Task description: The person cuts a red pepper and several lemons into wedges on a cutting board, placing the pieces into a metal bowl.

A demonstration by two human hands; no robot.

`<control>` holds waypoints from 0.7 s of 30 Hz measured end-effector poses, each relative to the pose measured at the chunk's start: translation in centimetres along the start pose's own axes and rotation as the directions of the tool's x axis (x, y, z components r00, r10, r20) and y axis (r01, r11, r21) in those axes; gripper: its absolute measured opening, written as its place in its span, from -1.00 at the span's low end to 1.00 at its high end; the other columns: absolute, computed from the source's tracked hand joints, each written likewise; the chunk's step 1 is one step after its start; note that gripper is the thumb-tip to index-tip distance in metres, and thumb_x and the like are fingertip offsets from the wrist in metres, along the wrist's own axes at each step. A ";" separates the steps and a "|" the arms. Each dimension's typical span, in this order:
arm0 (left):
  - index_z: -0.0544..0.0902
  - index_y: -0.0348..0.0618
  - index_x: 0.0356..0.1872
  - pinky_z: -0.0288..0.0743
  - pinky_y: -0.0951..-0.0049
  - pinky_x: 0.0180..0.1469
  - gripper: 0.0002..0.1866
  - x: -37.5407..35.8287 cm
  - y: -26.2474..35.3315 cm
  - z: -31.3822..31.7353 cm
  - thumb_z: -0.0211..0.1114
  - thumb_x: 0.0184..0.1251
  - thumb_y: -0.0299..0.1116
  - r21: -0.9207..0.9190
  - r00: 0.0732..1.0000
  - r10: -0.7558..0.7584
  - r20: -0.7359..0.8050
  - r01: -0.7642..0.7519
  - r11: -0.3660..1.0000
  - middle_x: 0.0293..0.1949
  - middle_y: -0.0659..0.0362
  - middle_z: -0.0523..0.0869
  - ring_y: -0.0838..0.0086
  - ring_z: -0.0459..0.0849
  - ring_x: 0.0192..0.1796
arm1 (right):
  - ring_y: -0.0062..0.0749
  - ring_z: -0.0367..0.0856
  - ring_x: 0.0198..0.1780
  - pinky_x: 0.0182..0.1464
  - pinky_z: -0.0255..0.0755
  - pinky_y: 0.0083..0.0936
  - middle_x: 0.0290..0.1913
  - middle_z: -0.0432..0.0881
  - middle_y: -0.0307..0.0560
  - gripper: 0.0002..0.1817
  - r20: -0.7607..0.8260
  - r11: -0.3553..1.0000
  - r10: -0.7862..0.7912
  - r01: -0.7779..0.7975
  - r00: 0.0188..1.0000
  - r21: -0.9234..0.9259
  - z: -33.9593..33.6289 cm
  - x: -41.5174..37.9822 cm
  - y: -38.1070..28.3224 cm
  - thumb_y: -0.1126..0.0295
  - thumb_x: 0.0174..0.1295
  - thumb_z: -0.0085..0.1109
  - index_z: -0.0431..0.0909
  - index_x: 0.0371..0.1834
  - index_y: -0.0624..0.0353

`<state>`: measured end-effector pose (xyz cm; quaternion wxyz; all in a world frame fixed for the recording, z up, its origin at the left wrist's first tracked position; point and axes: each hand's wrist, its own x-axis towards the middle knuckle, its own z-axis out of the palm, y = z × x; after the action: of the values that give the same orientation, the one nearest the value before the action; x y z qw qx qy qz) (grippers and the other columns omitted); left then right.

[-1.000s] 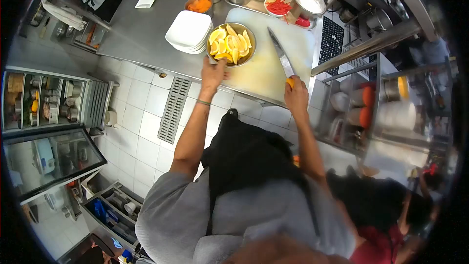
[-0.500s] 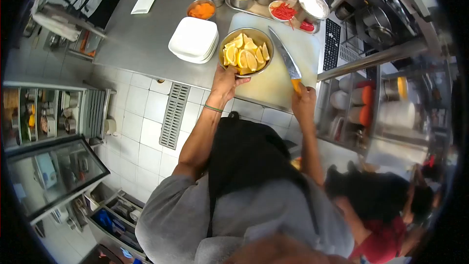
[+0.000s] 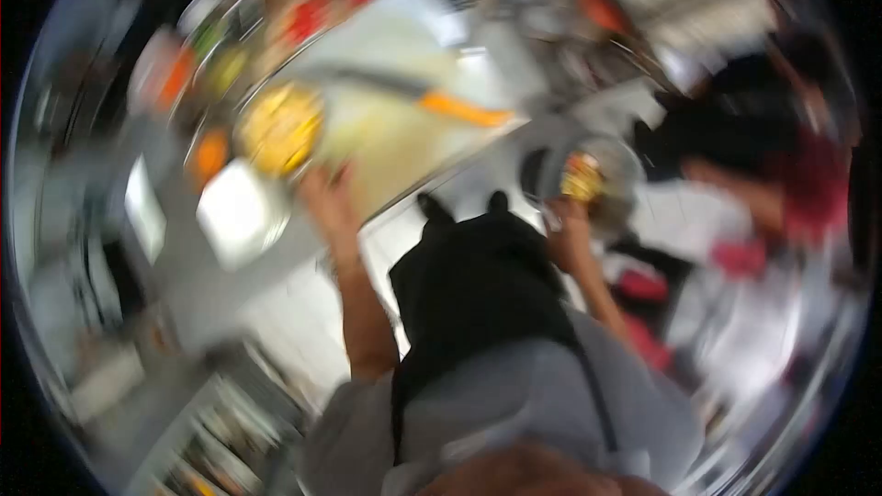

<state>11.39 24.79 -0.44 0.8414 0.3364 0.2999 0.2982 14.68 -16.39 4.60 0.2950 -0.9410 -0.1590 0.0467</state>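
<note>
The whole view is smeared by motion. A bowl of yellow citrus wedges (image 3: 283, 129) is by the left edge of the pale cutting board (image 3: 390, 142). My left hand (image 3: 331, 202) is at the bowl's near edge; the blur hides whether it grips the rim. Across the board lies a knife (image 3: 464, 111), its orange handle towards the near edge and no hand on it. My right hand (image 3: 570, 230) is low on the right, at the near side of a round bin (image 3: 620, 188) with yellow and red scraps inside. Its fingers are too blurred to make out.
Stacked white dishes (image 3: 241, 211) stand left of the bowl, near a small container of orange pieces (image 3: 211, 154). Red strips (image 3: 308, 18) and other containers are beyond the board. At the right is another person in red (image 3: 813, 188).
The view has swung to the right. My right hand has let go of the knife, now lying on the board, and moved right to the bin. The citrus bowl is now lower, beside the stacked dishes.
</note>
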 end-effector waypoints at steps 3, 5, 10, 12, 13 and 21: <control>0.50 -0.20 0.23 0.60 0.10 0.28 -0.64 -2.4 -0.7 -1.1 0.15 0.68 -0.15 0.363 0.978 -0.015 0.207 -0.063 0.929 0.18 -0.03 0.62 0.17 0.61 0.20 | 0.07 0.62 -0.07 0.11 0.50 -0.13 -0.27 0.68 0.12 -0.83 0.292 0.968 -0.008 0.080 0.956 -0.236 1.3 -3.9 2.7 0.42 0.12 0.35 0.70 -0.25 0.25; 0.41 -0.22 0.34 0.57 0.08 0.31 -0.52 -2.8 -0.9 0.8 0.10 0.67 -0.07 0.385 0.986 -0.162 0.047 0.132 0.914 0.28 -0.06 0.58 0.10 0.59 0.26 | 0.07 0.66 0.02 0.13 0.56 -0.09 -0.12 0.68 0.14 -0.76 -0.078 0.993 0.108 -0.105 0.991 0.044 1.4 -6.6 2.2 0.41 0.20 0.39 0.75 -0.09 0.25; 0.14 -0.19 0.63 0.66 0.08 0.11 -0.28 -10.3 -3.8 8.7 0.18 0.61 -0.14 0.752 0.995 -0.096 0.014 0.053 0.657 0.29 -0.10 0.52 0.14 0.68 0.08 | 0.14 0.65 0.05 0.11 0.56 -0.03 -0.09 0.63 0.11 -0.71 -0.232 0.960 0.262 -0.228 0.937 0.165 -1.8 -12.3 5.4 0.38 0.27 0.39 0.72 0.04 0.19; 0.17 -0.13 0.66 0.67 0.11 0.07 -0.29 -12.4 -6.7 7.1 0.19 0.61 -0.17 0.776 0.932 -0.263 0.250 -0.030 0.630 0.25 -0.06 0.56 0.18 0.70 0.03 | 0.14 0.65 0.04 0.09 0.56 -0.02 -0.10 0.63 0.11 -0.72 -0.303 0.934 0.349 -0.303 0.887 0.189 -2.0 -17.7 7.5 0.39 0.28 0.38 0.71 0.04 0.18; 0.18 -0.11 0.67 0.67 0.13 0.06 -0.29 -13.5 -8.5 6.1 0.20 0.61 -0.19 0.786 0.876 -0.337 0.345 -0.073 0.614 0.23 -0.04 0.58 0.20 0.71 0.00 | 0.14 0.66 0.03 0.08 0.57 -0.02 -0.10 0.63 0.11 -0.72 -0.320 0.914 0.402 -0.355 0.858 0.195 -2.4 -20.5 8.6 0.39 0.29 0.38 0.72 0.04 0.18; 0.55 -0.10 0.49 0.60 0.37 0.19 -0.43 -28.5 -19.5 -3.2 0.35 0.54 -0.17 0.760 -0.115 -0.963 0.242 -0.594 0.262 0.24 -0.05 0.72 0.34 0.74 0.18 | 0.14 0.69 0.01 0.07 0.60 -0.03 -0.11 0.67 0.15 -0.75 -0.341 0.748 0.662 -0.623 0.668 0.230 -9.0 -39.3 18.4 0.40 0.33 0.35 0.73 0.03 0.20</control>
<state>-3.32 -5.62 -8.20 0.4098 0.7247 -0.2321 -0.5031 -15.84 -48.40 1.27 0.3294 -0.9099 0.2491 -0.0393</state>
